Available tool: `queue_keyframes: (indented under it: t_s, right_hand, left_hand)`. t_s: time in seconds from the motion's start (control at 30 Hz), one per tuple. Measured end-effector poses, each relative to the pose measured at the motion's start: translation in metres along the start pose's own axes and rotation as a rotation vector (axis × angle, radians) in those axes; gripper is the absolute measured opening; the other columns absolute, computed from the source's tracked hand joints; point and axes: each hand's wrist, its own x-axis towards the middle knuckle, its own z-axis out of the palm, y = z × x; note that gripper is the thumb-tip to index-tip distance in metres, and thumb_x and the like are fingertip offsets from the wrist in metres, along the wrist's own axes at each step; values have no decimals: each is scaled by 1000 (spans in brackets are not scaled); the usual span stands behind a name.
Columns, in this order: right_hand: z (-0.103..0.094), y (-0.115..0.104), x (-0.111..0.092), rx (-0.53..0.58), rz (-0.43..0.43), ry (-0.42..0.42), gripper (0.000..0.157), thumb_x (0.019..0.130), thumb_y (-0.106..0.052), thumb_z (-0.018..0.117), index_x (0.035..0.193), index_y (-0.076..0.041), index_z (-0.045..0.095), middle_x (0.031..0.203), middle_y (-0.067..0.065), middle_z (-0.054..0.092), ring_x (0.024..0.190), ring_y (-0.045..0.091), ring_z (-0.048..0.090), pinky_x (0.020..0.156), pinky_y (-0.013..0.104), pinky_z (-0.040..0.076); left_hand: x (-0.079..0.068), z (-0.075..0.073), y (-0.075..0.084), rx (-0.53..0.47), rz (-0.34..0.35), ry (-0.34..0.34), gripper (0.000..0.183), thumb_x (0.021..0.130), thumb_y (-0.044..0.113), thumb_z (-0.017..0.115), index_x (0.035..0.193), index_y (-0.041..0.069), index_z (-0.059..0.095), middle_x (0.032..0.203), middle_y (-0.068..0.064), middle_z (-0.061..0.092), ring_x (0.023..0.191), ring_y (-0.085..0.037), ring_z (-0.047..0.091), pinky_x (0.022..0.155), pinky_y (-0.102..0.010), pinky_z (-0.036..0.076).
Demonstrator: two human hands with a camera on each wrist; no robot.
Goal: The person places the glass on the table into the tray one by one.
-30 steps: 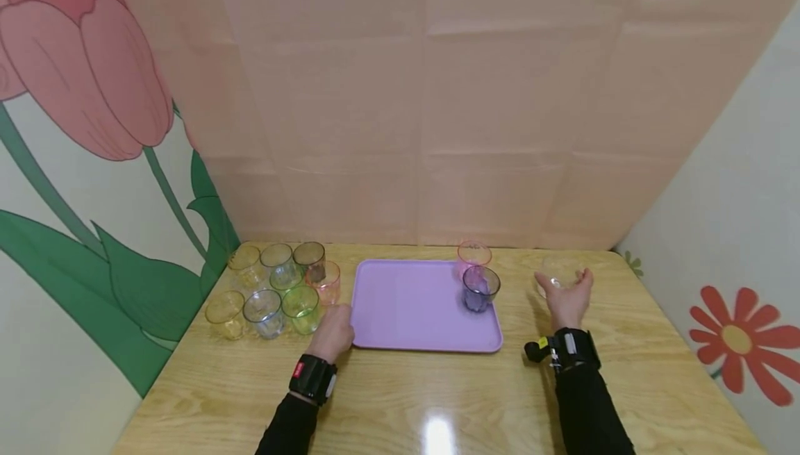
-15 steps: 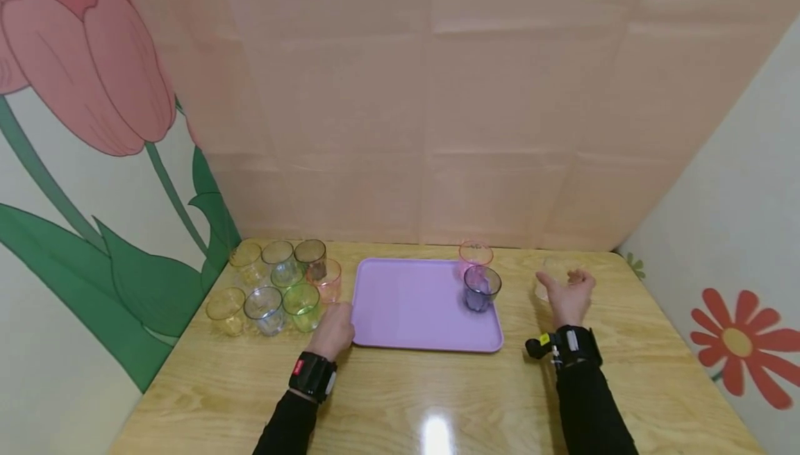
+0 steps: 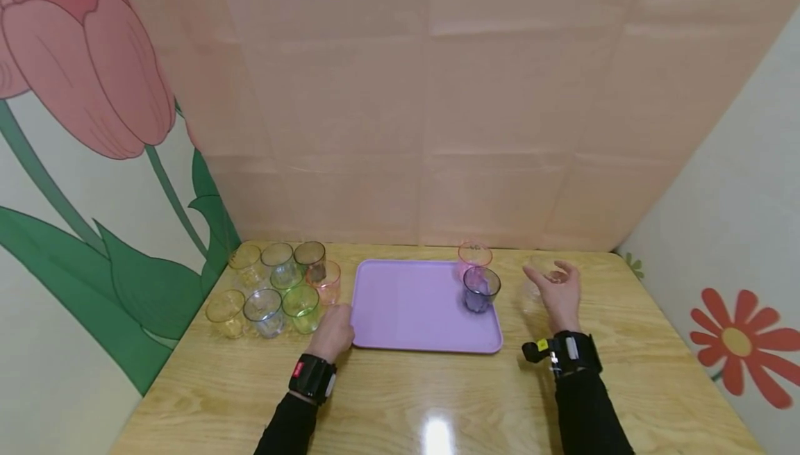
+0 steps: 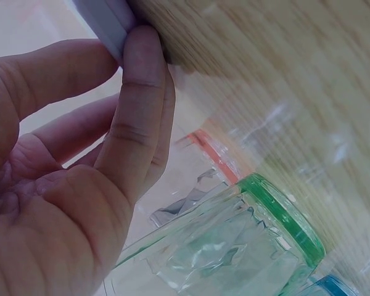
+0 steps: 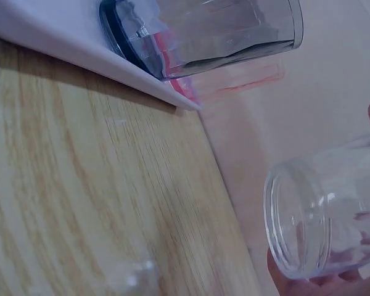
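Note:
My left hand pinches the left edge of a purple tray; in the left wrist view, thumb and fingertips meet on the tray's rim. My right hand holds a clear glass, faint in the head view, off the tray's right side. Fingers curl round it in the right wrist view, its thick base facing the table. On the tray's right part stand a dark purple glass and, behind it, a pink glass.
Left of the tray, several tinted glasses stand close together, including a green one, a blue-rimmed one and a red-rimmed one. A pink covering rises behind the wooden table. Painted walls flank both sides.
My right hand has moved left toward the tray, carrying the clear glass. Its fingers have bent in. The left hand stays at the tray's edge, and the tray has not moved.

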Motion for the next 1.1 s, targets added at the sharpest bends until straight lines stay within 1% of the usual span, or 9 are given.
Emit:
queue_keyframes:
  t_s: [0.07,0.2,0.4,0.57,0.67,0.8,0.93,1.03,1.1]
  right_hand:
    - [2,-1,-1,21,2,-17,88,75,-38,84,145,-14,37,120,-3,40,102,8,50,80,21,42]
    - [3,-2,-6,39,5,-36,86,77,-37,83,146,-14,37,119,-6,40,110,10,52,84,20,41]
    - [4,-2,-19,78,-29,-42,84,79,-33,82,146,-13,35,130,3,40,117,16,51,82,19,43]
    - [6,-1,-30,128,-67,-58,79,79,-28,82,143,-17,37,138,12,44,116,17,53,80,16,46]
    - [5,0,-34,180,-76,-81,78,79,-23,82,143,-16,37,136,12,47,113,16,54,82,15,48]
    - [4,1,-37,187,-76,-111,79,80,-23,82,144,-15,36,132,9,50,111,13,54,83,13,48]
    - [4,1,-40,192,-84,-141,75,81,-20,81,141,-16,37,135,12,50,109,10,57,82,12,49]
    - [4,0,-44,204,-87,-155,73,81,-18,80,140,-17,38,135,13,51,107,8,58,82,12,50]
    - [4,-2,-47,191,-89,-166,74,82,-19,80,141,-17,36,136,13,50,109,10,58,83,12,49]
  left_hand:
    - [0,0,0,-1,10,9,14,72,-11,55,76,-2,64,75,-15,66,72,-33,64,65,-43,53]
    - [-1,0,0,-5,25,17,13,71,-12,55,75,-3,64,74,-15,66,72,-33,65,64,-43,53]
    - [0,1,0,0,26,17,13,71,-12,55,72,-1,63,73,-15,65,71,-32,64,63,-43,53]
    - [1,3,-3,-2,22,11,14,72,-12,54,69,1,60,70,-13,63,66,-29,62,59,-41,51]
    - [1,4,-3,-17,14,-1,16,73,-12,52,70,1,60,69,-12,62,64,-25,60,57,-40,50]
    - [1,4,-2,-28,14,-2,15,73,-12,52,71,0,60,70,-13,62,64,-25,59,58,-40,50]
    - [1,3,-1,-29,20,10,15,73,-13,51,71,0,60,70,-12,61,63,-24,57,57,-40,49]
    - [0,1,0,-31,14,2,16,73,-13,50,72,0,59,70,-11,60,63,-22,56,56,-39,49]
    - [-1,1,0,-32,10,-5,16,74,-13,51,72,0,60,70,-11,61,64,-22,56,57,-38,49]
